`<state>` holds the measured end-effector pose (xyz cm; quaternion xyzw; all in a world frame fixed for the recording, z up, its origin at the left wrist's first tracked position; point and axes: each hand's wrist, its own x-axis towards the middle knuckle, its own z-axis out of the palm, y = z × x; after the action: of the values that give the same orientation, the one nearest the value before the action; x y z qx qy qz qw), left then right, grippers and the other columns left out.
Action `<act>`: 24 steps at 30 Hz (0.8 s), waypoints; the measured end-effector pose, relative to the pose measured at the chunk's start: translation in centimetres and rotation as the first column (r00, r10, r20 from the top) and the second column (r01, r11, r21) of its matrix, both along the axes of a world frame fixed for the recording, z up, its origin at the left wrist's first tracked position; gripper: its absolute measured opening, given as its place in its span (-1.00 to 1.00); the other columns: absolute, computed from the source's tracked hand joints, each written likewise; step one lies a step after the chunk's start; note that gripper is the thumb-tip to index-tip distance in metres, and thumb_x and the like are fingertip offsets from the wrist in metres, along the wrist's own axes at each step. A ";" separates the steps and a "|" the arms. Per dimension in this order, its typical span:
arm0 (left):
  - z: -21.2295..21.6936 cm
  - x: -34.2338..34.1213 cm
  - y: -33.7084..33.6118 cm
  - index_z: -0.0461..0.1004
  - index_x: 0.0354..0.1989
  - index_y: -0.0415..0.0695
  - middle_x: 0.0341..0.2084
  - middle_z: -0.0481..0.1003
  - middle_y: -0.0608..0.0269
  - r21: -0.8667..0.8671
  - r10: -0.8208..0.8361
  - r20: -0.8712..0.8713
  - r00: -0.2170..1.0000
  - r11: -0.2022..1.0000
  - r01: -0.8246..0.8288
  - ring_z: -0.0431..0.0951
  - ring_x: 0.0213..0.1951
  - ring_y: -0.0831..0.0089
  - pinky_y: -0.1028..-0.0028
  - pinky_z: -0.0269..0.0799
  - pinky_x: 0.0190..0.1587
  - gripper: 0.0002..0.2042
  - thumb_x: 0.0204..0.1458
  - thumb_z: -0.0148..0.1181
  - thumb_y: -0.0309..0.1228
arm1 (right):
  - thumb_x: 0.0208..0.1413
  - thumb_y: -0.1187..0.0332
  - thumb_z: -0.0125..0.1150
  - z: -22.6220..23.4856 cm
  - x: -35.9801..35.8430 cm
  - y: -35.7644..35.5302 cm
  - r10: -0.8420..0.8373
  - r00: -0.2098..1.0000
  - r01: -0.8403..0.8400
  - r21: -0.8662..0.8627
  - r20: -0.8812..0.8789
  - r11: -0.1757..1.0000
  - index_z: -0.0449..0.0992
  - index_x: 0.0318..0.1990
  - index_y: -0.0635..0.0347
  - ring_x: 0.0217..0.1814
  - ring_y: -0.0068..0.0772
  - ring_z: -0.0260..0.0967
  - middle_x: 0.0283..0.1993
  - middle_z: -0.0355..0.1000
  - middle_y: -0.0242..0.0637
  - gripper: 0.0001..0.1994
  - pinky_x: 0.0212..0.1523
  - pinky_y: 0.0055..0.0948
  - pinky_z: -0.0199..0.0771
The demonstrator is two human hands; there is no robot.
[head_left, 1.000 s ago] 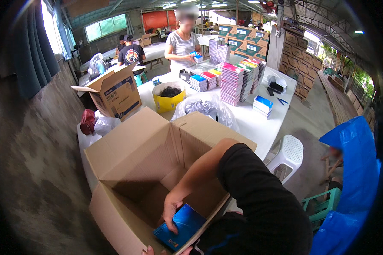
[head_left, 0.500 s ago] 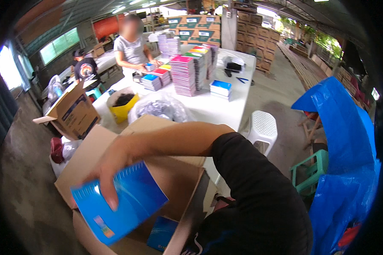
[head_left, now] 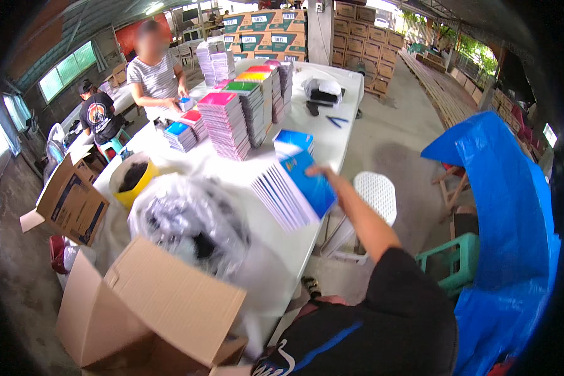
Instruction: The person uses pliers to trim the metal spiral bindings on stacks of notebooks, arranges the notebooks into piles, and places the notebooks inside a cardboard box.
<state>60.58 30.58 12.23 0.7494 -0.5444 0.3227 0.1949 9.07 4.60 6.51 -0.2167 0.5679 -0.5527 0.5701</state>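
- So, the big white surface is in front of me, with tall piles of coloured books on it.
- My open brown box sits low on my left now; half a second ago my arm was right over it.
- My blue stack of books hangs over the surface edge, near a small blue pile. Before, it was down by the box.
- I should keep the stack flat and tight so none slide out.
- My right hand has its fingers clamped on the stack.
- My left hand is not in sight.
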 end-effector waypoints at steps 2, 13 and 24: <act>0.9 -4.1 -2.2 0.47 -0.11 -0.05 -0.01 0.40 0.04 0.030 0.131 0.046 0.990 0.991 -0.133 0.33 0.08 0.07 0.09 0.20 0.08 -0.44 -0.05 0.05 0.20 | -0.06 0.20 0.19 -10.0 -6.0 0.5 0.115 0.976 -0.090 -0.140 0.182 0.986 0.35 0.07 0.26 -0.11 -0.25 0.45 -0.11 0.46 -0.10 -0.47 -0.03 -0.29 0.46; 2.0 -13.8 -9.4 0.43 -0.01 -0.21 -0.06 0.42 -0.08 0.205 0.244 -0.429 0.870 0.964 -0.169 0.40 -0.01 0.03 0.21 0.33 0.01 -0.50 0.13 -0.05 0.00 | -0.13 0.29 0.16 -7.6 -22.1 -3.4 0.044 0.959 -0.015 -0.106 0.279 0.994 0.30 0.09 0.28 -0.13 -0.08 0.46 -0.06 0.43 -0.03 -0.44 -0.04 -0.14 0.48; -2.2 -14.6 -8.6 0.50 -0.24 -0.20 -0.24 0.46 0.00 -0.153 0.193 -0.406 0.893 0.949 -0.275 0.43 -0.16 0.08 0.21 0.35 -0.12 -0.55 0.17 -0.11 -0.02 | -0.15 0.26 0.20 -0.3 -26.9 -26.1 0.494 0.869 -0.491 -0.070 0.030 0.868 0.34 0.05 0.37 -0.18 -0.16 0.48 -0.09 0.46 -0.02 -0.44 -0.07 -0.24 0.51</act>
<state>46.02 22.01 9.98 0.8342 -0.3639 0.2446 0.3344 -17.86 -21.49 6.17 -0.3585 0.4636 -0.4108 0.6984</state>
